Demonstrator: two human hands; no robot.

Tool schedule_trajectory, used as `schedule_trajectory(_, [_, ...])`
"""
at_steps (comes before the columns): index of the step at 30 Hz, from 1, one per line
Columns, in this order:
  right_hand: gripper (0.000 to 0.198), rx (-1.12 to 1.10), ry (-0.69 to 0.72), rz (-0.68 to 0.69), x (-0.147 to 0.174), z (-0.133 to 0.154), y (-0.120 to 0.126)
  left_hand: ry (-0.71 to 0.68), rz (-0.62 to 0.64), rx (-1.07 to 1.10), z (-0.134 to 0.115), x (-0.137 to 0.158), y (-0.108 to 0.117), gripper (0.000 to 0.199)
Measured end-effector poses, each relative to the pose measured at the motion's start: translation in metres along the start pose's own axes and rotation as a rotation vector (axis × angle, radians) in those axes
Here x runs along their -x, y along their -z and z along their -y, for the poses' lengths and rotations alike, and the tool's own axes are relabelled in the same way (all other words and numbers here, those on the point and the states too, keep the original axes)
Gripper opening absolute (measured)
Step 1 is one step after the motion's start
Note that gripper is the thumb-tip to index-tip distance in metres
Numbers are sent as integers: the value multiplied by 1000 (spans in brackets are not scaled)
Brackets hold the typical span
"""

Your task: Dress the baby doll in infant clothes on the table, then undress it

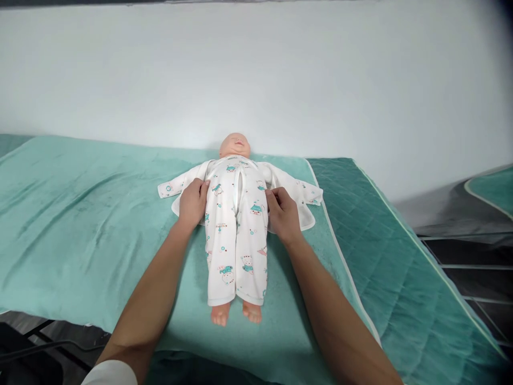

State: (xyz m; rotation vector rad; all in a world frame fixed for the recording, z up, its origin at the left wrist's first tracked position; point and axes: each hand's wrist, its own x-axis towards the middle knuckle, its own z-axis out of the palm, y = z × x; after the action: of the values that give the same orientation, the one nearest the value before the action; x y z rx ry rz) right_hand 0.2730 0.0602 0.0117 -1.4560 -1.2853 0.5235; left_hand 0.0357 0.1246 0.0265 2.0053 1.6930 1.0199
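A baby doll (235,146) lies on its back, head toward the wall, its bare feet (220,314) toward me. White printed baby pants (252,256) cover its legs and reach up over the torso. Beneath it, a white baby jacket (298,190) is spread open with both sleeves out to the sides. My left hand (194,203) is closed at the pants' left edge, its fingertips partly hidden. On the opposite edge, my right hand (284,214) pinches the pants' fabric between thumb and curled fingers.
A light green blanket (88,230) lies under the doll on the bed. A darker quilted cover (393,251) shows to the right. The white wall (256,69) stands behind. Metal bars (468,267) are at the far right, and a black cable (52,346) is at lower left.
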Motion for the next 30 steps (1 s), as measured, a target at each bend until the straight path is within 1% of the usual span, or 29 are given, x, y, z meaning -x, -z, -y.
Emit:
schedule_trajectory(3, [40, 49, 24, 17, 11, 8, 4, 19, 24, -143, 4, 10, 2, 33])
schedule_trajectory(5, [36, 57, 113, 13, 25, 21, 8, 26, 57, -223, 7, 19, 5, 33])
schedule_trajectory(6, [33, 43, 168, 31, 34, 31, 10, 22, 75, -256, 8, 24, 6, 32])
schedule_trajectory(7, [28, 16, 213, 80, 45, 41, 13, 11, 93, -282, 9, 29, 8, 31])
schedule_trajectory(8, [24, -16, 240, 164, 57, 52, 16, -4, 110, -300, 11, 34, 9, 29])
schedule_trajectory(9, [20, -38, 241, 287, 69, 62, 19, -21, 123, -307, 11, 38, 10, 27])
schedule_trajectory(10, [15, -47, 213, 423, 82, 72, 21, -37, 133, -306, 12, 43, 11, 25])
schedule_trajectory(11, [10, -34, 189, 532, 95, 79, 24, -49, 135, -295, 12, 49, 12, 23])
schedule_trajectory(12, [8, 4, 182, 604, 107, 84, 26, -60, 128, -273, 12, 56, 14, 20])
schedule_trajectory(13, [11, 62, 195, 643, 118, 87, 27, -69, 110, -237, 11, 65, 16, 19])
schedule_trajectory(15, [20, 227, 265, 644, 136, 89, 28, -74, 62, -133, 10, 87, 22, 21])
schedule_trajectory(16, [21, 317, 302, 627, 143, 89, 28, -76, 43, -72, 9, 101, 26, 23])
schedule_trajectory(18, [19, 481, 359, 602, 155, 89, 26, -88, 47, 32, 7, 133, 35, 25])
schedule_trajectory(21, [17, 657, 437, 582, 168, 91, 20, -162, 149, 116, 7, 179, 48, 11])
schedule_trajectory(22, [16, 700, 463, 563, 171, 92, 17, -190, 184, 128, 7, 192, 52, 5])
schedule_trajectory(23, [16, 734, 485, 534, 173, 92, 14, -211, 206, 128, 7, 203, 54, 3])
schedule_trajectory(26, [14, 773, 540, 443, 177, 89, 7, -228, 222, 93, 7, 221, 55, 18])
schedule_trajectory(28, [12, 757, 569, 418, 178, 85, 6, -224, 218, 78, 5, 225, 54, 20])
schedule_trajectory(30, [12, 717, 577, 406, 179, 84, 7, -224, 213, 106, 2, 226, 53, 18])
